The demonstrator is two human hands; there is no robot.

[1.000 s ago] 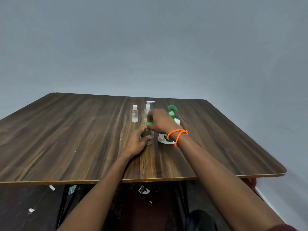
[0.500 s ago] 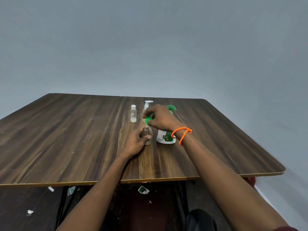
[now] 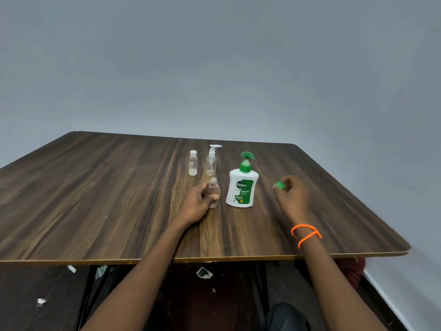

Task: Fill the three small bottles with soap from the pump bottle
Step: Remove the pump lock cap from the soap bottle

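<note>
A white soap pump bottle (image 3: 241, 187) with a green pump stands upright mid-table. Left of it, my left hand (image 3: 198, 204) grips a small clear bottle (image 3: 213, 191) standing on the wood, its neck uncapped. To the right of the pump bottle, my right hand (image 3: 292, 199) pinches a small green cap (image 3: 279, 185) just above the table. Farther back stand a small clear bottle with a white cap (image 3: 193, 162) and a small clear bottle with a white spray pump (image 3: 211, 161).
The dark wooden table (image 3: 95, 199) has its front edge near me and its right edge close to the grey wall. Paper scraps lie on the dark floor beneath. An orange cord circles my right wrist.
My right hand lifted the green cap off the small bottle and carried it right, past the pump bottle. My left hand kept holding the small bottle.
</note>
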